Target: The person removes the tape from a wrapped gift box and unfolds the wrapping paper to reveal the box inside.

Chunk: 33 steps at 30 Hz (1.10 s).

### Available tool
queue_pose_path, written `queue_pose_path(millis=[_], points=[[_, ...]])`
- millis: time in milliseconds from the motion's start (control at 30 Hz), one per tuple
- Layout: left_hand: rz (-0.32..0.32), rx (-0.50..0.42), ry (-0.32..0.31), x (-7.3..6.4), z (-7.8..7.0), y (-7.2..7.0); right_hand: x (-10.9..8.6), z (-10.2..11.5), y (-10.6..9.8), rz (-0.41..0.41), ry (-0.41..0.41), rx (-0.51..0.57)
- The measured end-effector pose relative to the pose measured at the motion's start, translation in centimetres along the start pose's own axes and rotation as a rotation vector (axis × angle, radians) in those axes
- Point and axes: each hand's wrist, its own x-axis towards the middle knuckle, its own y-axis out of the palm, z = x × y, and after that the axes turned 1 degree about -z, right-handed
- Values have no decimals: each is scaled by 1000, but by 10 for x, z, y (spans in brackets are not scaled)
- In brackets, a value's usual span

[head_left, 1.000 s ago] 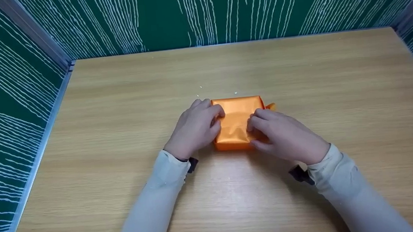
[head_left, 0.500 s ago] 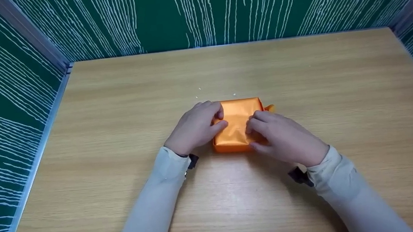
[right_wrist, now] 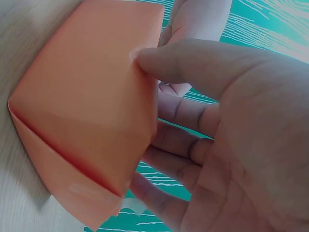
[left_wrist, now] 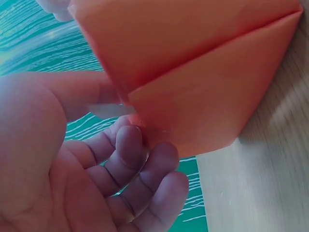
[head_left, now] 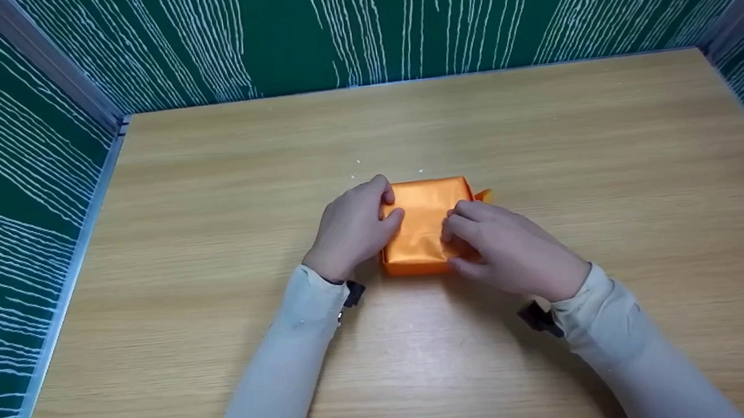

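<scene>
Fingers (left_wrist: 163, 162) bent, left hand (head_left: 352, 229), right hand (head_left: 513, 245), orange packet (head_left: 421, 217) between

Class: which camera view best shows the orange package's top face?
The head view, since it looks down on the orange package, its top only partly covered. The left wrist view shows a folded end close up; the right wrist view, a side and a diagonal fold.

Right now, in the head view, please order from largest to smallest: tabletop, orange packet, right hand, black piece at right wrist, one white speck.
1. Tabletop
2. Orange packet and right hand: too alike to rank; packet partly covered
3. Black piece
4. White speck
</scene>
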Motion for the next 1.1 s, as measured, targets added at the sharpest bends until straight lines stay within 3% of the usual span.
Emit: queue_pose_path(millis=[200, 433, 633, 767, 1100], points=[[-16, 15, 38, -1, 0, 2, 0, 1, 0, 11, 7, -1], [15, -13, -1, -1, -1, 1, 0, 1, 1, 29, 25, 0], [-34, 0, 35, -1, -4, 0, 1, 1, -1, 31, 27, 3], [-58, 33, 67, -1, -5, -1, 0, 1, -1, 21, 22, 2], [-26, 169, 154, -1, -3, -7, 0, 1, -1, 11, 2, -5]])
